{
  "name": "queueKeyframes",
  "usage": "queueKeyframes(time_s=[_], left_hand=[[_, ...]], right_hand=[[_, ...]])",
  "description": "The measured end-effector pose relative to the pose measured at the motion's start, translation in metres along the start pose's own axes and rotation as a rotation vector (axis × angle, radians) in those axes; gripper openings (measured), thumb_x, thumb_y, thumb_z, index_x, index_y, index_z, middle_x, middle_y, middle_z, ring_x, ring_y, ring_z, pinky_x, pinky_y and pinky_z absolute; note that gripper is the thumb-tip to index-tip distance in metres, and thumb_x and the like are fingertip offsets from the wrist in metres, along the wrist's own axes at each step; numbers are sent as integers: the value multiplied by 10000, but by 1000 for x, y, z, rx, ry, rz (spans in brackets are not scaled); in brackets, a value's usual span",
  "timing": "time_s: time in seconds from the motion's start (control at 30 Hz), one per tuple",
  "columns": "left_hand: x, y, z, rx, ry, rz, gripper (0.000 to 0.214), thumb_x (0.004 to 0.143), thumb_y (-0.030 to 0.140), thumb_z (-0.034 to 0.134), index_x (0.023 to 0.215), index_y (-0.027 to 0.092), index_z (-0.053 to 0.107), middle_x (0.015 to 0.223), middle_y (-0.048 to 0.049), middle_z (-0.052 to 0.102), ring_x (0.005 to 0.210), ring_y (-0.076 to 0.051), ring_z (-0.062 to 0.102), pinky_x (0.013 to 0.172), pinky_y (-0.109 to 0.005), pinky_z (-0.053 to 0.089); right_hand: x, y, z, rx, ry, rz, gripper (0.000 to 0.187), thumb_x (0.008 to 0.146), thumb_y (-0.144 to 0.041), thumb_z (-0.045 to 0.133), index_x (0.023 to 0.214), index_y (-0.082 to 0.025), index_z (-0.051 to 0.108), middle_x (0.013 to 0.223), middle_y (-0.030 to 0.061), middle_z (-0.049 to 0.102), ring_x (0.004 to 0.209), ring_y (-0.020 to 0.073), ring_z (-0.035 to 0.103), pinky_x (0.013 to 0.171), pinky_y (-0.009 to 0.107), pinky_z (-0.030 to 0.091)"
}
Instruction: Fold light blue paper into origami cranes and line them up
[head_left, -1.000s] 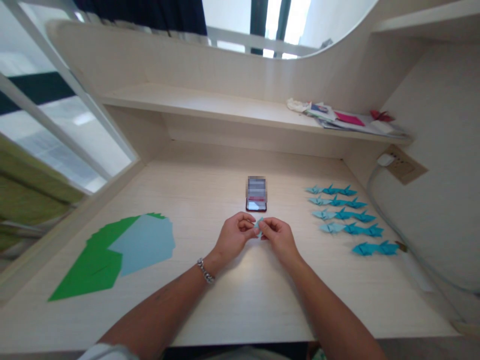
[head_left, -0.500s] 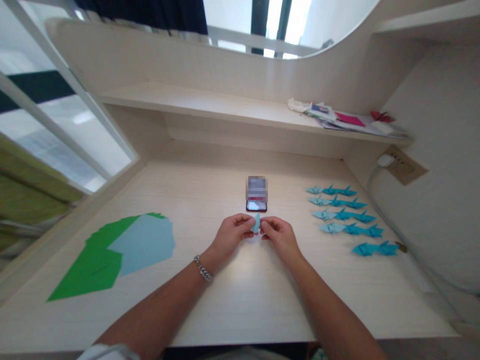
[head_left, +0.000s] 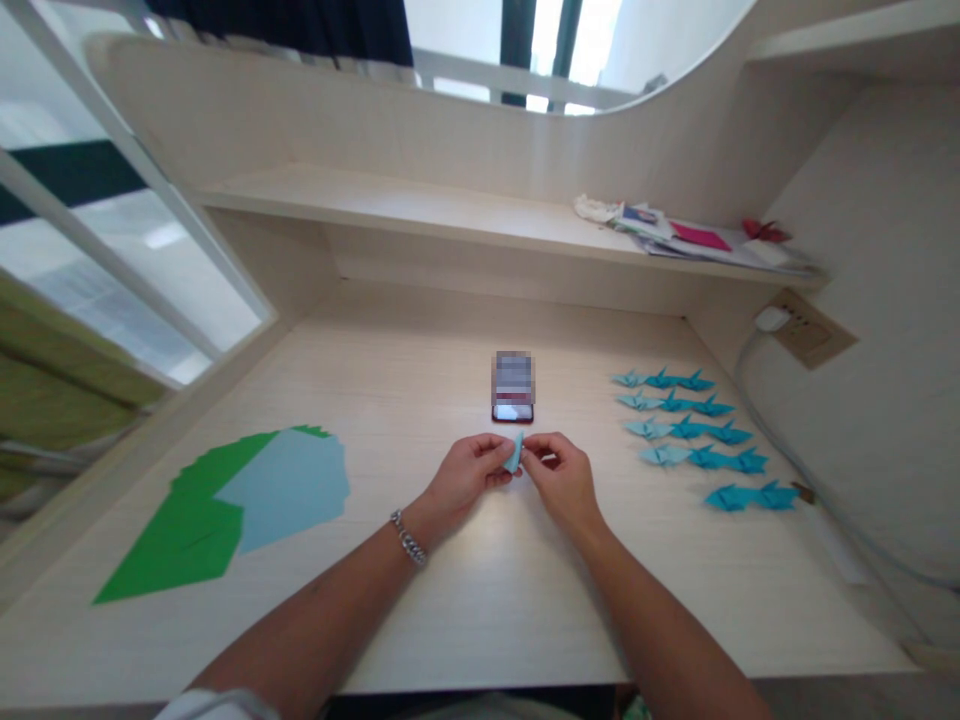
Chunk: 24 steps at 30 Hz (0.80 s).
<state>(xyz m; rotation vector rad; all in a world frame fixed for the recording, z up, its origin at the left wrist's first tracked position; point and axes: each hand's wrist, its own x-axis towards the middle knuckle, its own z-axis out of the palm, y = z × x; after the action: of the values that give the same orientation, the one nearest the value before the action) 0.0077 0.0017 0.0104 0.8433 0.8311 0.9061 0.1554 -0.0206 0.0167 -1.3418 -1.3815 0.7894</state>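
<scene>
Left hand (head_left: 461, 472): fingers pinching a small light-blue folded paper (head_left: 514, 458), located just on the near side of the smartphone (head_left: 513, 390). Right hand (head_left: 564, 475): fingers bunched at the paper's right edge; whether they grip it cannot be told. Counter (head_left: 465, 620): pale, wood-grained. Right of the smartphone: blue origami cranes (head_left: 685, 429) in five rows. Left of it: overlapping green sheets (head_left: 180, 530) and light-blue sheets (head_left: 296, 490). Beyond it: a shelf (head_left: 412, 205) bearing papers at its right end. Far right of it: wall socket (head_left: 817, 335), white plug (head_left: 771, 319) inserted. Far left: olive-green curtain (head_left: 64, 370).
</scene>
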Motion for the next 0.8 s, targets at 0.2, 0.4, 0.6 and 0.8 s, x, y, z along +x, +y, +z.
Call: queueKeyframes(time_s=[0.2, 0.4, 0.6, 0.8], left_hand=[[1, -1, -1, 30, -16, -28, 253, 740, 355, 681, 784, 108, 650, 743, -64, 635, 675, -123, 582, 642, -249, 454], [2, -4, -4, 41, -9, -41, 248, 738, 358, 681, 759, 114, 646, 714, -41, 605, 646, -107, 553, 635, -249, 445], [2, -3, -4, 38, -21, -59, 254, 742, 356, 679, 782, 107, 649, 738, -45, 598, 659, -111, 559, 633, -246, 446], [0, -2, -4, 40, -49, -60, 247, 751, 358, 669, 781, 114, 654, 729, -42, 600, 663, -116, 566, 627, -245, 445]], right_hand=[[0, 2, -1, -58, -10, -69, 171, 754, -245, 625, 904, -191, 684, 814, 37, 651, 680, 146, 595, 602, 259, 492], [-1, -1, -2, -87, -18, -129, 193, 762, -224, 630, 950, -203, 673, 845, 39, 638, 686, 142, 598, 593, 253, 499], [-2, -2, -1, -90, 8, -137, 140, 754, -214, 636, 891, -191, 662, 824, 30, 645, 672, 139, 601, 595, 254, 503], [-2, -2, -3, -76, -38, -137, 148, 764, -208, 621, 904, -193, 668, 861, 43, 659, 692, 144, 612, 600, 256, 511]])
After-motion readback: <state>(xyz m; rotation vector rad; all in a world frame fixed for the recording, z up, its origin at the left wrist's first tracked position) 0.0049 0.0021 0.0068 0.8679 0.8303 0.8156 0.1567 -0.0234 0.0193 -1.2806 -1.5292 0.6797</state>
